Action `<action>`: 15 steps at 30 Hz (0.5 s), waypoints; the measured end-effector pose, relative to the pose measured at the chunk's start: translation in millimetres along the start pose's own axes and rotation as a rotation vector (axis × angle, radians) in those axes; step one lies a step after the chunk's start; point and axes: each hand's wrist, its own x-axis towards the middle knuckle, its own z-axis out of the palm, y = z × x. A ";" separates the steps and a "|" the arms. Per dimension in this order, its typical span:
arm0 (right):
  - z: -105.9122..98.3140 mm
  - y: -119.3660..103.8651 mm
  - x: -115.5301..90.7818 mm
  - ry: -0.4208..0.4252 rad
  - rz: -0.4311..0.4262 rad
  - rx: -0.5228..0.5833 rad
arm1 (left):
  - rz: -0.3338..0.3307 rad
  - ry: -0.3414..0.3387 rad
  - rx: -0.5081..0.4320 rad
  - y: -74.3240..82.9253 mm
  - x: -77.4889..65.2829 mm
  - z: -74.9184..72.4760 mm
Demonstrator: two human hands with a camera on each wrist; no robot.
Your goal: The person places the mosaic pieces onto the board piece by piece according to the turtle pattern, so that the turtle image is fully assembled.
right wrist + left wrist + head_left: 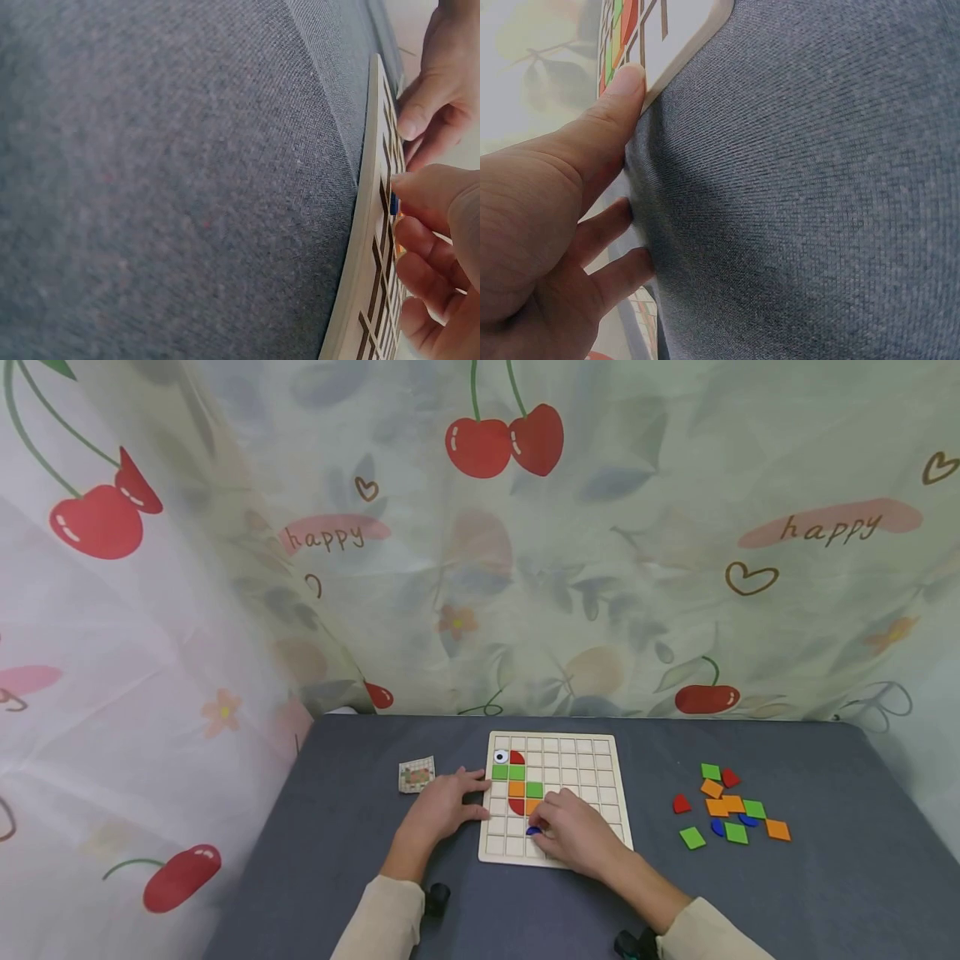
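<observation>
A blue piece [533, 831] sits between the thumb and fingertips of the right hand [579, 835], a narrow pinch, probably chosen because the piece is so thin and small. It is over the lower part of the gridded board [577, 768], in the 3rd column from the left, just below an orange square [532, 806]; whether it touches the board I cannot tell.

The board already carries 8 pieces, among them a white piece with an eye [501, 757] at the top left and a red piece [517, 758] just beside it. The left hand [444, 806] pinches nothing: its thumb and fingers are spread against the board's left edge, the thumb tip on the rim, presumably to keep the board from sliding.

Well apart to the right, loose pieces [732, 803] in green, orange, red and blue lie scattered, handy for the right hand, I'd judge. Left of the board lies a small picture card [417, 775] (its print is too fine for me to read), perhaps placed there to be glanced at. All this rests on a grey-covered table [375, 743], before a cherry-printed curtain [637, 568].
</observation>
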 end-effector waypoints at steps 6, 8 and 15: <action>-1.8 0.5 -2.5 -0.037 0.015 0.016 | -0.005 -0.001 -0.008 -0.4 -0.2 0.1; -3.3 0.1 -2.7 -0.050 0.015 0.023 | -0.008 0.002 -0.009 -0.6 0.1 0.2; -6.5 0.1 -4.2 -0.036 0.005 -0.026 | 0.000 0.001 0.007 -2.0 0.8 1.4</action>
